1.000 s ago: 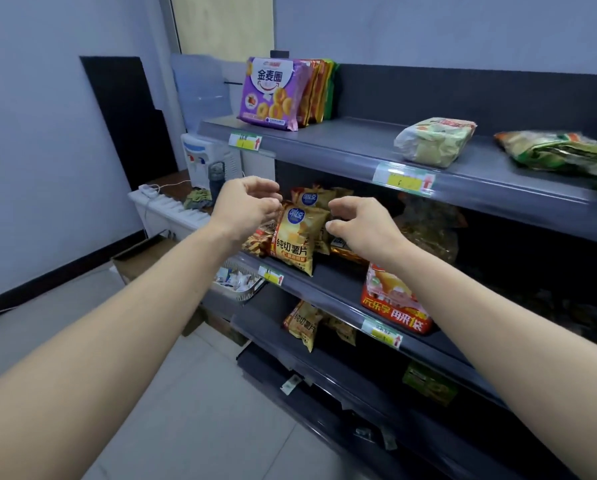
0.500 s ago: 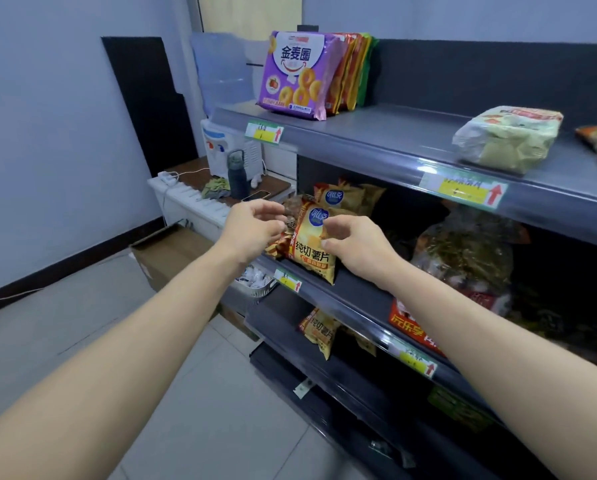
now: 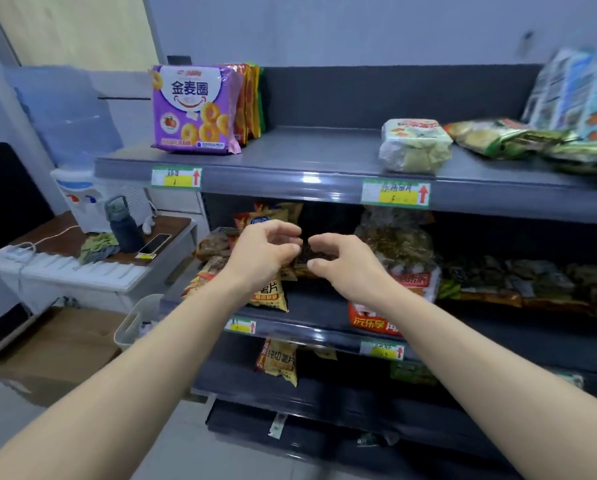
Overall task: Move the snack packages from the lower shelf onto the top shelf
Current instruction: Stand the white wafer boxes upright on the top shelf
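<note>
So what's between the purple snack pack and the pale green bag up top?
Just bare grey top shelf, in the head view, between purple pack and pale green bag.

1. The ring snack packs (image 3: 195,109) are standing at the left end of the top shelf (image 3: 307,157).
2. A wrapped bag (image 3: 415,145) is lying to their right on it.
3. The chip bag (image 3: 271,296) is sitting on the lower shelf (image 3: 321,308).
4. A bottle (image 3: 124,225) is standing on the side table (image 3: 176,225), left of the shelves.
</note>
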